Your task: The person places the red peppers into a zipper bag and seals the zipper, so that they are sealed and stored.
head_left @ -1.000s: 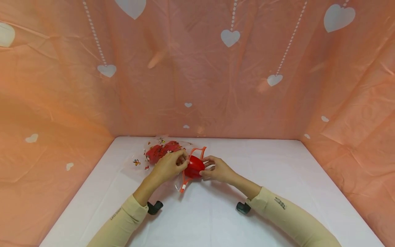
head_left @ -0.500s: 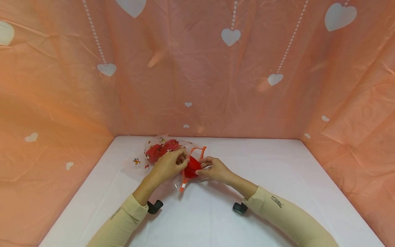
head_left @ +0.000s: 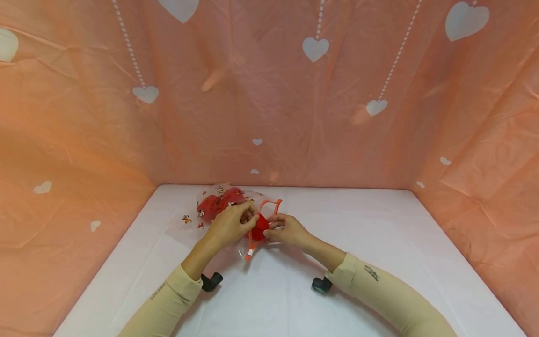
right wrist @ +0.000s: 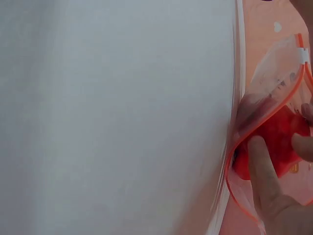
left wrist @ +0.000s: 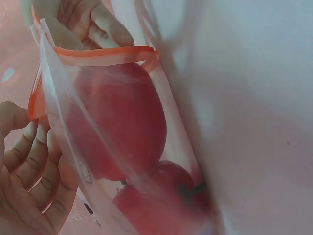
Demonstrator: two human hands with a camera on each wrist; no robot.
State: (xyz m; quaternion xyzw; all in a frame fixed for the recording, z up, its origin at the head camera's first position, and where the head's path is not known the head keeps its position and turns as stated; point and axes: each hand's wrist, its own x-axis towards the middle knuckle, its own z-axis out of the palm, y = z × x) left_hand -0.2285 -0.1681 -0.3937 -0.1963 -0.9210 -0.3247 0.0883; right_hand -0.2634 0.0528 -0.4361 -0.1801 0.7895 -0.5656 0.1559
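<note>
A clear zip bag (head_left: 185, 228) with an orange zip rim lies on the table, its mouth spread toward the right and several printed figures on its film. My left hand (head_left: 230, 225) pinches the orange rim (left wrist: 36, 105) between thumb and fingers. My right hand (head_left: 290, 230) reaches to the mouth and holds the end of a red bell pepper (right wrist: 279, 142) with thumb and fingertips. In the left wrist view most of that pepper is behind the film. Deeper in the bag lies another red bell pepper (left wrist: 156, 200) with a green stem; further red shapes are partly hidden.
A white cloth covers the table (head_left: 358, 234). Orange-pink curtains (head_left: 286, 103) with white hearts rise behind and on both sides. Black mounts (head_left: 211, 282) sit at both wrists. A white slider (head_left: 250, 252) is on the rim's near end.
My right hand has moved left, and the red bell pepper has gone deeper into the bag's mouth. My left hand has stayed at the rim.
</note>
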